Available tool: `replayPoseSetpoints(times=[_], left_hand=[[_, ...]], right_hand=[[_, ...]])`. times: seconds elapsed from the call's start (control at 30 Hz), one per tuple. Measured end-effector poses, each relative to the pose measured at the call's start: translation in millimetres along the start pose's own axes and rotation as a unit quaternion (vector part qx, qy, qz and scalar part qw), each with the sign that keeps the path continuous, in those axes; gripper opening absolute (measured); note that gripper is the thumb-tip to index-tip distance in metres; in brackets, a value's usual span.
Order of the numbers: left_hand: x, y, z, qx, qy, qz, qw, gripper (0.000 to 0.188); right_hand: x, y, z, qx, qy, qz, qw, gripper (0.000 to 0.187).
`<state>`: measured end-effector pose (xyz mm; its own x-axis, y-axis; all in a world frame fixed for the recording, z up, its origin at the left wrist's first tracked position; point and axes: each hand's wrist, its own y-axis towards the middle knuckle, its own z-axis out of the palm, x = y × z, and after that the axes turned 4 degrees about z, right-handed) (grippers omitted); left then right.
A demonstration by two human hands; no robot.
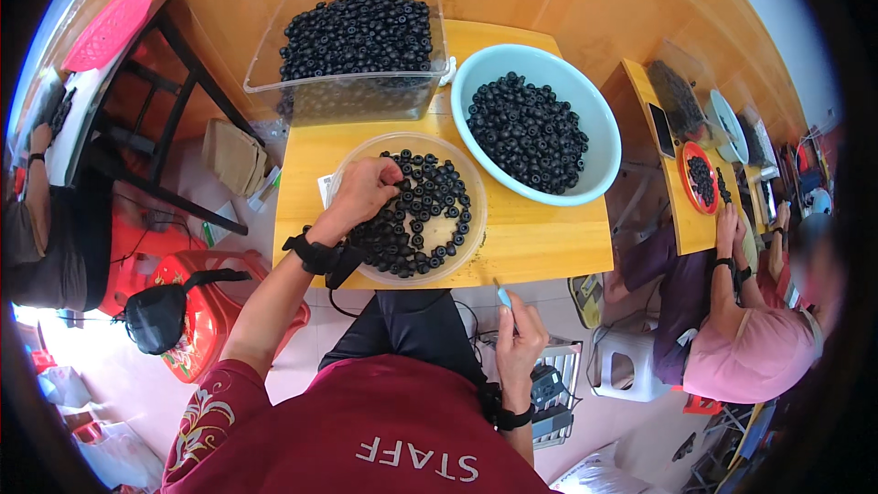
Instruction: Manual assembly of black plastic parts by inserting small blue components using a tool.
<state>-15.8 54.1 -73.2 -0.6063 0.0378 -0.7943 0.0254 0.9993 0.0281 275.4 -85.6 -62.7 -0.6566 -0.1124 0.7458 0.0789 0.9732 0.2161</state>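
A shallow, clear round tray (479, 210) near the table's front edge holds many small black ring-shaped parts (422, 192). Over its left side is my left hand (364, 187), its fingers curled and pinched together among the parts. Whatever sits between those fingertips is hidden. Past the table's front edge, my right hand (521, 334) closes around a slim tool with a light blue handle (503, 296) and a thin tip pointing up toward the table. The tip is too small to tell its kind.
Behind the tray stand a clear rectangular bin (366, 96) and a light blue basin (599, 160), both heaped with black parts, on the yellow wooden table (540, 252). A red stool (183, 348) is at the left. Co-workers sit on both sides, one in pink (754, 357).
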Motion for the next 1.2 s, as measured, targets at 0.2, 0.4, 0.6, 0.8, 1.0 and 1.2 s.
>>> replayPoseSetpoints(times=[0.2, 0.4, 0.6, 0.8, 1.0, 1.2], left_hand=[[10.8, 10.7, 14.0, -0.018, 0.097, 0.140, 0.985, 0.020], [-3.0, 5.5, 8.2, 0.059, 0.088, 0.115, 0.988, 0.022], [1.9, 2.0, 13.0, 0.059, 0.114, 0.145, 0.981, 0.024], [-12.0, 1.7, 1.9, 0.113, -0.011, -0.004, 0.994, 0.023], [-45.8, -20.2, -15.2, 0.185, -0.440, -0.105, 0.872, 0.024], [-53.9, -49.8, -5.3, 0.179, -0.603, -0.102, 0.771, 0.028]], right_hand=[[4.1, -1.0, 1.8, 0.009, 0.006, -0.004, 1.000, 0.020], [0.9, -1.6, 4.1, -0.003, 0.008, -0.008, 1.000, 0.020], [0.1, -1.3, 5.6, -0.010, 0.013, -0.024, 1.000, 0.019], [-2.2, -3.0, 4.8, -0.023, 0.020, -0.031, 0.999, 0.018], [-3.0, -4.2, 4.6, -0.018, 0.009, -0.021, 1.000, 0.017], [2.8, -0.6, 8.4, -0.007, 0.014, -0.040, 0.999, 0.018]])
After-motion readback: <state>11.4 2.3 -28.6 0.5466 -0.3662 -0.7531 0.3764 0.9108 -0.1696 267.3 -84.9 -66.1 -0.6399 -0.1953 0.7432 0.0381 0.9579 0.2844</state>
